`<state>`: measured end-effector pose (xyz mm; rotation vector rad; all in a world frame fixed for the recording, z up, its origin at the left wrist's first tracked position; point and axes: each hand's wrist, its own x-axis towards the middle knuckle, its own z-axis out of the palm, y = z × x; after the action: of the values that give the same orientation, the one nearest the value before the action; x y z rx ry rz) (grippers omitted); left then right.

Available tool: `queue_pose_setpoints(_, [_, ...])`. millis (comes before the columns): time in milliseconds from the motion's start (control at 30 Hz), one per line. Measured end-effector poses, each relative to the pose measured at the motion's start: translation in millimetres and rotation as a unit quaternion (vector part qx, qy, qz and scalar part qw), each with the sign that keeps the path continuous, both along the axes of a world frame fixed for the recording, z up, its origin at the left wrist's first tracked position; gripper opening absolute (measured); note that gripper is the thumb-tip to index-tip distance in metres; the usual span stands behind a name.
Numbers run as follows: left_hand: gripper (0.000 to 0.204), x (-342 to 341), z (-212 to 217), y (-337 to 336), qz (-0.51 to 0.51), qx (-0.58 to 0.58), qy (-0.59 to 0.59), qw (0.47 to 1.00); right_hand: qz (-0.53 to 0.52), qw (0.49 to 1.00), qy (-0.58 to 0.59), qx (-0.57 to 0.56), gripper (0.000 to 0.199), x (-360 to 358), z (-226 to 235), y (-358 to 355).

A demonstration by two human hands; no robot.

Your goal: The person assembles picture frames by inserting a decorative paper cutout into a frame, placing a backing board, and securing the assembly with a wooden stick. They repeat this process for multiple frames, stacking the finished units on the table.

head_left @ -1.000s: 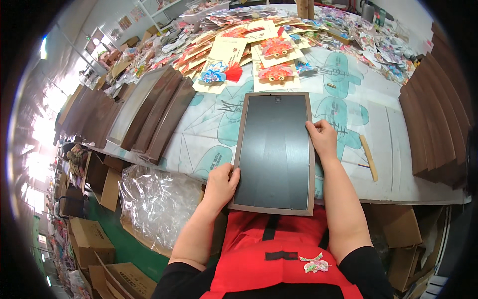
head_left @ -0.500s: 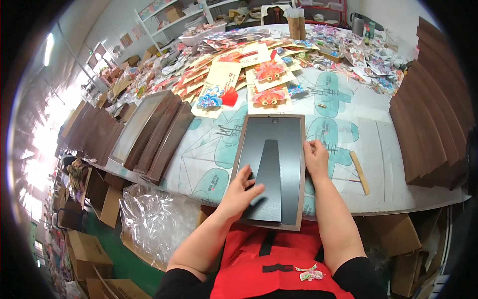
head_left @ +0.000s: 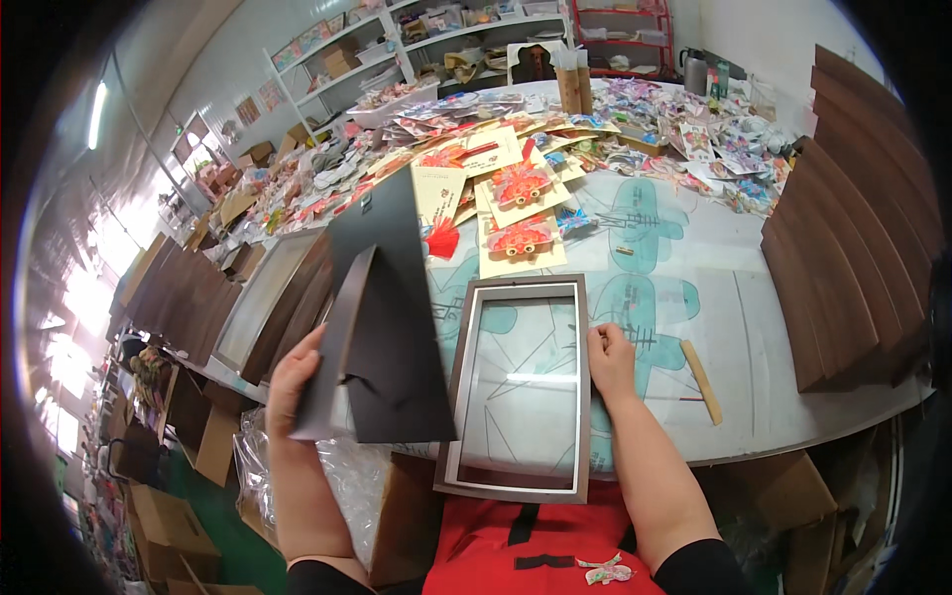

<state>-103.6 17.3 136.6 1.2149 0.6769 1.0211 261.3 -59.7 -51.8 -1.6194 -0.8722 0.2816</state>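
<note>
My left hand (head_left: pixel 296 385) grips a black picture-frame back panel (head_left: pixel 402 317) by its fold-out stand (head_left: pixel 342 332), holding it raised and tilted over the left part of the table. Flat at the table's near edge lies the brown picture frame (head_left: pixel 583 397), its back off. A white inner border and a transparent pane show in it, with the printed table cover visible through. Against the frame's right side rests my right hand (head_left: pixel 612 359), fingers curled closed; whatever they may hold is hidden.
Yellow cards with red fish ornaments (head_left: pixel 524 238) lie beyond the frame. Brown frames (head_left: pixel 843 268) stack at the right, others (head_left: pixel 273 297) stand at the left. A flat wooden stick (head_left: pixel 702 382) lies right of my hand. Cardboard boxes (head_left: pixel 174 526) and clear plastic (head_left: pixel 352 486) sit below.
The back panel has come out of the frame, lifted up and left by my left hand. The frame's inside now shows. My right hand stays at its right side.
</note>
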Motion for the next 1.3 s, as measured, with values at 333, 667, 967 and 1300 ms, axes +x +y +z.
queue_pose_setpoints(333, [0.064,-62.2,-73.8,92.3,-0.033,-0.132,0.264,0.955,0.004,1.0,-0.014,-0.005,0.016,-2.9,6.8,0.5])
queue_pose_setpoints(667, [0.037,147.5,-105.9,188.6,-0.071,0.136,0.344,0.926,0.004,0.998,-0.063,-0.015,0.009,-2.2,15.8,3.2])
queue_pose_setpoints(967, [0.041,343.2,-161.9,239.4,-0.02,0.456,0.579,0.676,0.003,0.998,-0.051,-0.032,0.011,3.9,15.2,6.4])
queue_pose_setpoints(1300, [0.068,359.5,-115.7,253.2,0.103,0.472,0.568,0.667,-0.011,0.997,-0.072,-0.033,0.012,5.5,8.9,7.4])
